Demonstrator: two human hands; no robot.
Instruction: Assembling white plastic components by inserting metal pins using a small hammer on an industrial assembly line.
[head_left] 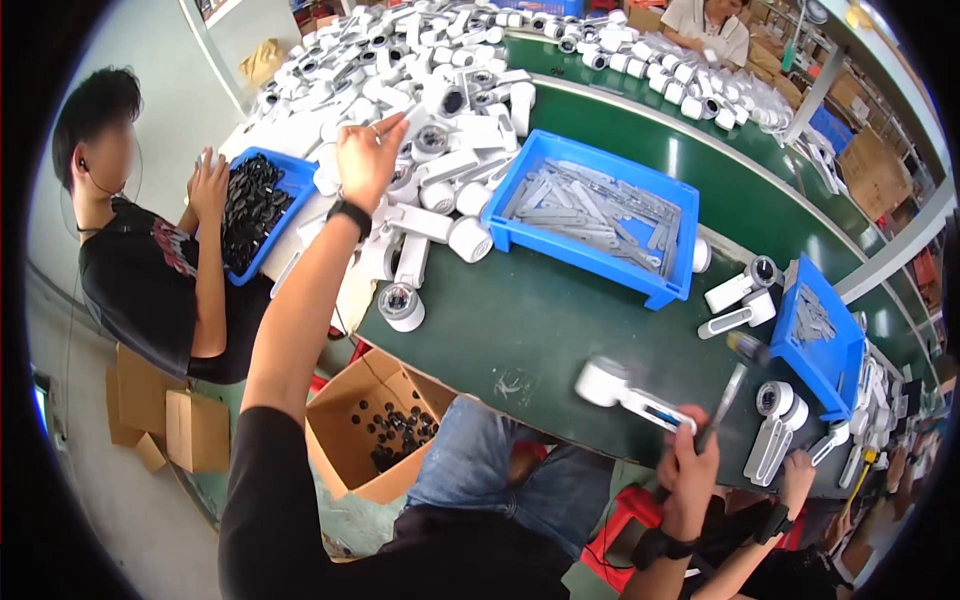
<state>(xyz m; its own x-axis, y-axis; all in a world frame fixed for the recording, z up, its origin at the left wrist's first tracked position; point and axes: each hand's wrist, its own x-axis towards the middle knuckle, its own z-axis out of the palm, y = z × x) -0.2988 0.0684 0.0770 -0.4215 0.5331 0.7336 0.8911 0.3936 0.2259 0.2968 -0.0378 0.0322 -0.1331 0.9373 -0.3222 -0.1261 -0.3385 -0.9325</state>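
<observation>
My left hand is over the near edge of a large heap of white plastic units, each with a round cup-like head and a flat arm. Its fingers look stretched out, and I see nothing between them. At the front right of the green table, my right hand is closed round a hammer with a grey handle and a blurred yellow-and-black head. The same hand also grips the arm of one white unit, whose round head points left and is smeared by motion.
A blue tray of flat grey strips stands mid-table; a smaller blue tray is at right. An open cardboard box with black caps sits below the edge. A co-worker at left is beside a blue tray of black parts; another's hand is at right.
</observation>
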